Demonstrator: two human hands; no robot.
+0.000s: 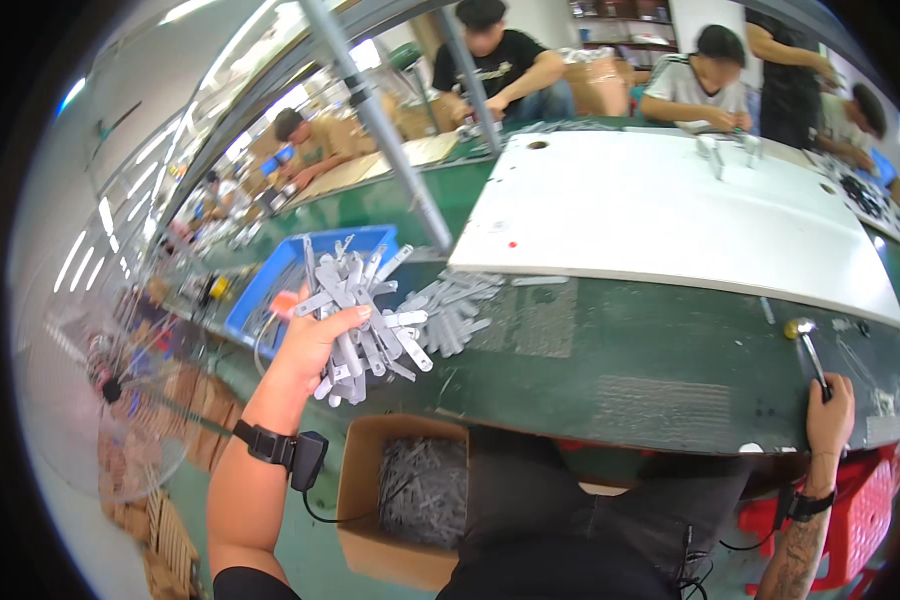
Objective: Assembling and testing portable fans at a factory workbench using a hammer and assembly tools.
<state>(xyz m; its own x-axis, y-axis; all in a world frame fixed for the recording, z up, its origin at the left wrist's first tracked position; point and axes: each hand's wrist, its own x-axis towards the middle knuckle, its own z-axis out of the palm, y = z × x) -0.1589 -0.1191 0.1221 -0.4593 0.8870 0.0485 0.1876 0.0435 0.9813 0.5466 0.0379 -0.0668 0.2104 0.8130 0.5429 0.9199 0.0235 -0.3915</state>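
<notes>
Lying on the green bench: grey strips, white board; co-workers beyond.

You have one blue bin at nine o'clock, one yellow-headed tool at three, one white board between two and three, one open carton near six, and gray strips beyond counting.

The left forearm extends to a curled left hand, thumb pointing right, while the tattooed right forearm bears a clenched right hand.
</notes>
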